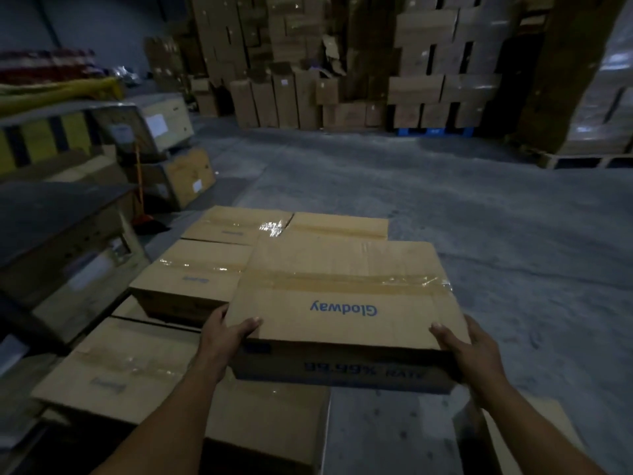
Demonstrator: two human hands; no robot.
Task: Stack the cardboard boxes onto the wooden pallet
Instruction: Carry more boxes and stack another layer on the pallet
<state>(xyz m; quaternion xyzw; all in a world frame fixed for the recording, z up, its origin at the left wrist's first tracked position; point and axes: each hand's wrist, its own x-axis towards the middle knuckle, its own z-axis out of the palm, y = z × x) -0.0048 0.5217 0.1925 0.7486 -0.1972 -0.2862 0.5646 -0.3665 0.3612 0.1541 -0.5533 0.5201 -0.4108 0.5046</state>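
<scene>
I hold a taped cardboard box printed "Glodway" in blue, level in front of me. My left hand grips its near left corner, thumb on top. My right hand grips the near right corner the same way. The held box hangs over and partly hides a layer of similar boxes: one at the far left, one at the far right, one in the middle left. A larger box lies nearest me, under my left forearm. The pallet beneath them is hidden.
Grey concrete floor spreads out to the right. Dark crates and boxes crowd the left side. Tall stacks of cartons line the back wall. A wrapped load on a wooden pallet stands at the far right. Another box corner sits by my right forearm.
</scene>
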